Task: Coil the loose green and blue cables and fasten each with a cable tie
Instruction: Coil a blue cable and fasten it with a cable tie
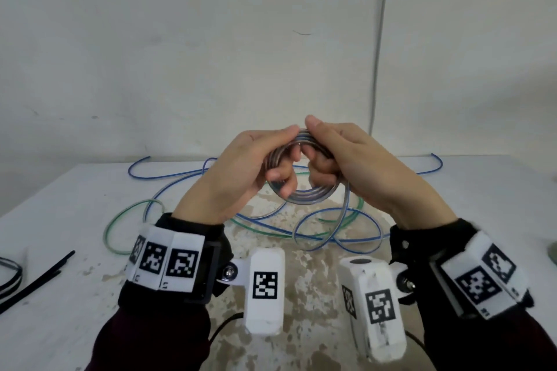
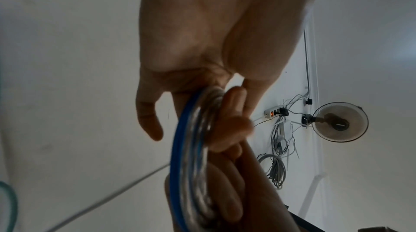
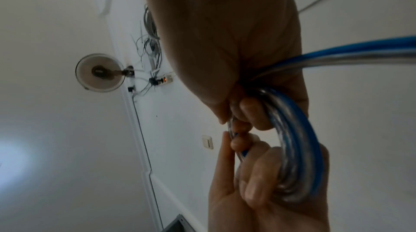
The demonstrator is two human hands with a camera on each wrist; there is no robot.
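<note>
Blue cable coil held in both hands above the table.

Left hand [image 1: 241,172] grips the coil's [image 1: 304,197] left side, thumb on the top arc, fingers curled through the ring; right hand [image 1: 355,166] pinches the top right, fingers hooked inside. Coil hangs between the palms, clear of the table [image 1: 75,280]. Its loose tail [image 1: 340,232] drops to the green cable [image 1: 120,220] below. Black cable ties [image 1: 36,277] lie far left.

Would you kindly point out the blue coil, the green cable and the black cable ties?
blue coil [image 1: 304,196], head view, lower arc of the held loops.
green cable [image 1: 106,236], head view, leftmost bend on the table.
black cable ties [image 1: 36,281], head view, middle of the straps.
</note>
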